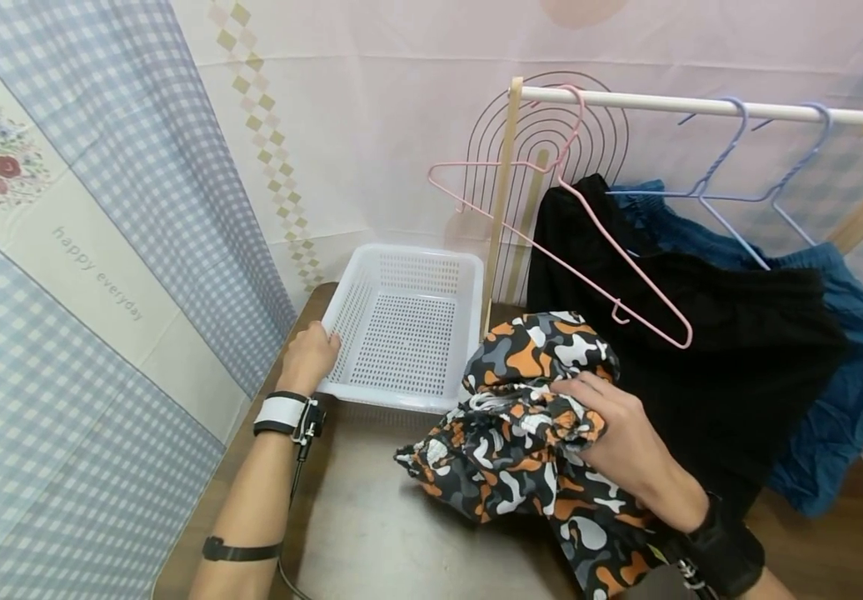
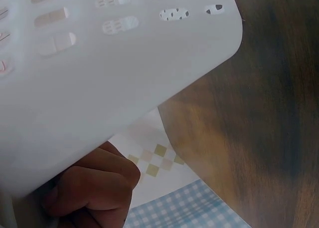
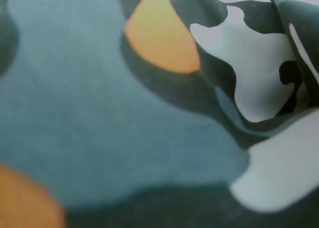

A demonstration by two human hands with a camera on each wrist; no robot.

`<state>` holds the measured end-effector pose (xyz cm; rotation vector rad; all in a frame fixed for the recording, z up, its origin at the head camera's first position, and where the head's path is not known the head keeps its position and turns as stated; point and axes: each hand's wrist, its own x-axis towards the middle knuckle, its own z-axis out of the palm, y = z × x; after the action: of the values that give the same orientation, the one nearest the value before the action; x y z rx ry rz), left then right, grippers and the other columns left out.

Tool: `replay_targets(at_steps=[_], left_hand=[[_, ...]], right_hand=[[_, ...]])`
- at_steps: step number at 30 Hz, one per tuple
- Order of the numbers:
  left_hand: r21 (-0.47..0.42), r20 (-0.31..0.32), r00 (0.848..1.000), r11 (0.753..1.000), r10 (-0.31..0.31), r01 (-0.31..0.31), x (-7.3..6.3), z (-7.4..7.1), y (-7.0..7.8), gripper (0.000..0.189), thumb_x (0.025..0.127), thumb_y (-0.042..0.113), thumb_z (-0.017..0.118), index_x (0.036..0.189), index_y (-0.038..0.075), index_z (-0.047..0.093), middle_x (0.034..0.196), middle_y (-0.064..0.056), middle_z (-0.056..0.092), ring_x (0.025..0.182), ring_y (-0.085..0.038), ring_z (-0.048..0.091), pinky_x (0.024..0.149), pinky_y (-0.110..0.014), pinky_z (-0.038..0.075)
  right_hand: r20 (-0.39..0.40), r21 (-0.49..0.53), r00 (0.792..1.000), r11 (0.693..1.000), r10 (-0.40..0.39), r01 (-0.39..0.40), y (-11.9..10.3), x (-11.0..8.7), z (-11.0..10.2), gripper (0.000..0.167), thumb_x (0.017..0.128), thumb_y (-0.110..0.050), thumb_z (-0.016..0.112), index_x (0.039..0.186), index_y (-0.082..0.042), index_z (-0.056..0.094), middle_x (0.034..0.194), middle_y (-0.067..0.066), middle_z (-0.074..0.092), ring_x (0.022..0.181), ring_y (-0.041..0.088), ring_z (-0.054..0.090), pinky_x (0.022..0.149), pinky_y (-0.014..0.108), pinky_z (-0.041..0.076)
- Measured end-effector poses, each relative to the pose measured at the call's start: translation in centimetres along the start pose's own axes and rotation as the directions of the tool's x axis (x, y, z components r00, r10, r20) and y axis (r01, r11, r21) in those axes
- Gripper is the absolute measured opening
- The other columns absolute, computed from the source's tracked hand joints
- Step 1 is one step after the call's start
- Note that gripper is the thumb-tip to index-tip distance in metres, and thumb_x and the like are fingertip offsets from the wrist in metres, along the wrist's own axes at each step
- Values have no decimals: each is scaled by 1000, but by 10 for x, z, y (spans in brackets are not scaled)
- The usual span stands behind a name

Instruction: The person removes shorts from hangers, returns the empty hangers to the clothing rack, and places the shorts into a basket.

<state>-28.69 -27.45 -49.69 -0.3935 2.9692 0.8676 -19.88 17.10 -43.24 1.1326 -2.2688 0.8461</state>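
Observation:
At the left side of a white plastic basket (image 1: 405,342), my left hand (image 1: 307,358) grips the rim with curled fingers. The left wrist view shows the basket's wall (image 2: 109,88) up close, with the bent fingers (image 2: 97,188) under its edge. My right hand (image 1: 619,425) holds a bunched pair of camouflage shorts (image 1: 506,467) in black, grey, orange and white. Their gathered waistband and a white drawstring (image 1: 487,402) show near the hand. Patterned cloth (image 3: 109,118) fills the right wrist view, hiding the right fingers there.
Behind the right hand stands a rack with a white rail (image 1: 649,102) and a wooden post (image 1: 505,192). A pink hanger (image 1: 596,225) and blue hangers (image 1: 709,187) hang on it, near black shorts (image 1: 671,333) and blue shorts (image 1: 844,367). A table (image 1: 371,517) lies below.

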Motion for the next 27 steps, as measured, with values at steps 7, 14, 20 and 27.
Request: replay_targets(at_steps=[7, 14, 20, 27], left_hand=[[-6, 16, 1000, 1000, -11, 11, 1, 0, -4, 44, 113, 26, 47, 127, -15, 52, 101, -27, 65, 81, -34, 65, 64, -44, 53], [2, -10, 1000, 1000, 0, 1, 1, -1, -7, 44, 112, 25, 47, 127, -15, 53, 103, -29, 65, 83, -36, 66, 67, -49, 55], [9, -26, 1000, 1000, 5, -5, 3, -2, -8, 42, 112, 24, 47, 125, -15, 53, 100, -28, 65, 80, -35, 65, 65, -48, 54], [-16, 13, 1000, 1000, -1, 2, 1, -3, -4, 41, 112, 25, 46, 126, -13, 52, 98, -25, 64, 78, -34, 64, 63, -44, 52]], right_hand=[[-26, 39, 1000, 999, -5, 6, -10, 30, -6, 49, 101, -49, 62, 124, -7, 72, 109, 6, 72, 96, 21, 70, 95, 10, 47], [-84, 26, 996, 1000, 3, -1, -21, 66, -2, 31, 92, -14, 83, 120, -5, 74, 108, 11, 72, 98, 27, 71, 100, 23, 51], [-101, -28, 995, 1000, 9, -12, -27, 99, 6, 38, 83, 4, 85, 119, -5, 73, 106, 11, 71, 97, 25, 70, 88, 44, 57], [-134, -17, 991, 1000, 4, -6, -29, 130, 12, 35, 85, -1, 85, 118, -6, 74, 108, 12, 72, 100, 28, 70, 88, 46, 57]])
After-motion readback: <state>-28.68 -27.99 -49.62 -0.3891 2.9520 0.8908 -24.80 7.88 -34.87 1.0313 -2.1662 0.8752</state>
